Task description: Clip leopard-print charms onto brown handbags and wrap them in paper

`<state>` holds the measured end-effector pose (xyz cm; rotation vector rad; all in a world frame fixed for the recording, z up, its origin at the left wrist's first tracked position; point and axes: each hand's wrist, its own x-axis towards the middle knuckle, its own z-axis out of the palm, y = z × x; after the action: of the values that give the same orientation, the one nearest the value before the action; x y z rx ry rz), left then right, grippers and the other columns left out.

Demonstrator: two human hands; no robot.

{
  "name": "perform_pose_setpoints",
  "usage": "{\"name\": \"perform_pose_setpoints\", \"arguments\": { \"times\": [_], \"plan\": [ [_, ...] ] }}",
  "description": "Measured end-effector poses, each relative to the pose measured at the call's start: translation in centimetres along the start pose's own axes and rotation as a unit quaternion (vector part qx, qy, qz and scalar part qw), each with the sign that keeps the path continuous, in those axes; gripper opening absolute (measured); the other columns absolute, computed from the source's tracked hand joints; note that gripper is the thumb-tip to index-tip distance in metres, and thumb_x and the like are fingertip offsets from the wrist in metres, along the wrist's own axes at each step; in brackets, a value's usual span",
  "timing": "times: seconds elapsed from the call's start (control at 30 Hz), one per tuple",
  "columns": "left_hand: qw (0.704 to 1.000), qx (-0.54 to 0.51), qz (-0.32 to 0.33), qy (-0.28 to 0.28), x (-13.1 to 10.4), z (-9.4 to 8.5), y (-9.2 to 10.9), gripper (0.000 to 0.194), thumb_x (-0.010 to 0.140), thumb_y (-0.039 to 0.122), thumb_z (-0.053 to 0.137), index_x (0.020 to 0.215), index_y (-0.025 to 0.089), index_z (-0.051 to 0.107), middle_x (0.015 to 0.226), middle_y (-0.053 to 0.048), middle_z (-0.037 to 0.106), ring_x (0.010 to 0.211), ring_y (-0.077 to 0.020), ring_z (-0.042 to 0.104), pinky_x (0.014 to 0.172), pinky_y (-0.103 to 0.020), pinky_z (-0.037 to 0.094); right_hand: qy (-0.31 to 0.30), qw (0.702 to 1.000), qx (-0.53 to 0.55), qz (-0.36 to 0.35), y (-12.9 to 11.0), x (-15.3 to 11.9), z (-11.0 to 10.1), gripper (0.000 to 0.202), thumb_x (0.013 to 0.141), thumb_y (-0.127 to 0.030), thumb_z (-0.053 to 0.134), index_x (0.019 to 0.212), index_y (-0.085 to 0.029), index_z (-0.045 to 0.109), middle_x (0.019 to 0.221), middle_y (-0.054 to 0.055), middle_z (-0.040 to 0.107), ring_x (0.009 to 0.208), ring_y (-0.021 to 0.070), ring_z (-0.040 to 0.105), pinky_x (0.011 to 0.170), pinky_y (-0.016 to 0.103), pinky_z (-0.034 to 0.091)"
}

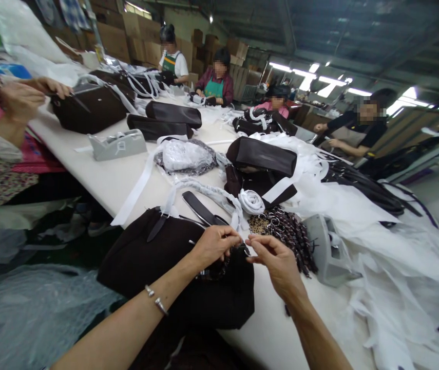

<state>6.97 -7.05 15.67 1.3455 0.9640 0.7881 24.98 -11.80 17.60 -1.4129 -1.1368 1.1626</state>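
A dark brown handbag [146, 262] lies in front of me, with a white-wrapped handle [204, 189] and a black strap [198, 206] at its top. Over its right end my left hand [215, 244] is closed in a pinch; its fingers hide most of what they hold. Dark braided cord [219, 270] hangs below that hand against the bag. Close by, fingertips nearly meeting the left ones, my right hand [275, 257] pinches at a small metal ring [247, 252]. Just beyond lies a pile of braided cords [288, 236] with metal rings.
A grey tape dispenser [325, 249] stands right of the cords, another [119, 145] farther left. White wrapping sheets [388, 288] cover the right side. A tape roll [251, 201] and dark bags [261, 154] lie ahead. Co-workers sit around the table; one's hands [30, 95] are at left.
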Motion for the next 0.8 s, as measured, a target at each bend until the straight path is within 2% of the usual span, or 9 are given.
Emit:
{"name": "perform_pose_setpoints", "arguments": {
  "times": [0.1, 0.17, 0.23, 0.3, 0.4, 0.47, 0.57, 0.7, 0.8],
  "plan": [
    [1.0, -0.022, -0.018, -0.005, 0.0, 0.0, 0.0, 0.023, 0.081, 0.033, 0.06, 0.085, 0.013, 0.07, 0.049, 0.005, 0.054, 0.036, -0.0067, 0.049, 0.038, -0.016, 0.04, -0.019, 1.0, 0.003, 0.023, 0.6, 0.4, 1.3, 0.034, 0.074, -0.045, 0.073, 0.09, -0.016, 0.069, 0.096, 0.007, 0.069, 0.085, 0.0212, 0.066, 0.069, 0.034, 0.06],
    [0.999, -0.046, -0.027, 0.001, 0.0, 0.0, -0.2, 0.02, 0.08, 0.03, 0.061, 0.084, 0.012, 0.068, 0.053, 0.004, 0.057, 0.038, -0.0068, 0.052, 0.04, -0.017, 0.044, -0.017, 0.994, -0.103, -0.014, 0.9, 0.7, 1.3, 0.029, 0.078, -0.042, 0.07, 0.093, -0.017, 0.07, 0.091, 0.006, 0.07, 0.074, 0.0187, 0.065, 0.067, 0.034, 0.058],
    [0.997, -0.075, -0.027, 0.013, 0.1, 0.1, -0.5, 0.017, 0.077, 0.028, 0.063, 0.082, 0.012, 0.066, 0.059, 0.003, 0.06, 0.042, -0.0075, 0.055, 0.041, -0.018, 0.048, -0.007, 0.963, -0.253, -0.094, 1.2, 1.1, 0.8, 0.025, 0.079, -0.033, 0.068, 0.098, -0.019, 0.071, 0.094, 0.006, 0.069, 0.07, 0.0174, 0.062, 0.069, 0.035, 0.055],
    [0.995, -0.097, -0.021, 0.022, 0.2, 0.2, -0.7, 0.015, 0.074, 0.026, 0.065, 0.08, 0.012, 0.063, 0.063, 0.002, 0.061, 0.045, -0.0082, 0.057, 0.042, -0.019, 0.051, -0.012, 0.914, -0.372, -0.164, 1.5, 1.5, 0.1, 0.021, 0.08, -0.026, 0.065, 0.1, -0.022, 0.072, 0.098, 0.006, 0.069, 0.073, 0.0182, 0.063, 0.076, 0.036, 0.052],
    [0.993, -0.11, -0.015, 0.027, 0.2, 0.4, -1.0, 0.017, 0.073, 0.028, 0.066, 0.077, 0.013, 0.061, 0.062, 0.002, 0.06, 0.046, -0.0083, 0.057, 0.041, -0.019, 0.052, -0.047, 0.875, -0.444, -0.188, 1.6, 1.9, -0.7, 0.016, 0.086, -0.025, 0.06, 0.089, -0.023, 0.075, 0.088, 0.005, 0.07, 0.079, 0.0207, 0.065, 0.078, 0.035, 0.05],
    [0.993, -0.113, -0.012, 0.027, 0.3, 0.3, -1.0, 0.019, 0.074, 0.03, 0.067, 0.077, 0.013, 0.06, 0.061, 0.003, 0.059, 0.047, -0.0081, 0.057, 0.042, -0.018, 0.052, -0.065, 0.881, -0.432, -0.184, 1.6, 1.9, -1.0, 0.016, 0.086, -0.026, 0.06, 0.083, -0.023, 0.075, 0.082, 0.004, 0.071, 0.08, 0.0209, 0.066, 0.078, 0.034, 0.05],
    [0.993, -0.115, -0.012, 0.03, 0.3, 0.2, -1.0, 0.022, 0.074, 0.034, 0.069, 0.077, 0.013, 0.06, 0.062, 0.003, 0.059, 0.047, -0.0078, 0.057, 0.042, -0.018, 0.051, -0.076, 0.919, -0.356, -0.15, 1.5, 1.7, -1.0, 0.016, 0.086, -0.03, 0.061, 0.085, -0.023, 0.076, 0.082, 0.004, 0.072, 0.077, 0.0195, 0.066, 0.072, 0.032, 0.053],
    [0.993, -0.116, -0.016, 0.032, 0.3, 0.1, -1.1, 0.025, 0.074, 0.035, 0.068, 0.078, 0.013, 0.059, 0.063, 0.002, 0.06, 0.047, -0.0073, 0.056, 0.042, -0.018, 0.051, -0.02, 0.979, -0.188, -0.079, 1.7, 1.3, -0.1, 0.019, 0.08, -0.038, 0.068, 0.083, -0.02, 0.074, 0.085, 0.005, 0.07, 0.07, 0.0184, 0.064, 0.052, 0.027, 0.055],
    [0.993, -0.115, -0.015, 0.03, 0.3, 0.1, -1.1, 0.026, 0.075, 0.037, 0.068, 0.079, 0.013, 0.059, 0.063, 0.003, 0.059, 0.047, -0.0071, 0.056, 0.043, -0.018, 0.051, 0.014, 0.999, -0.012, -0.027, 1.7, 1.1, 1.1, 0.024, 0.073, -0.04, 0.076, 0.081, -0.018, 0.072, 0.102, 0.007, 0.069, 0.082, 0.0205, 0.066, 0.059, 0.03, 0.061]
  ]
}}
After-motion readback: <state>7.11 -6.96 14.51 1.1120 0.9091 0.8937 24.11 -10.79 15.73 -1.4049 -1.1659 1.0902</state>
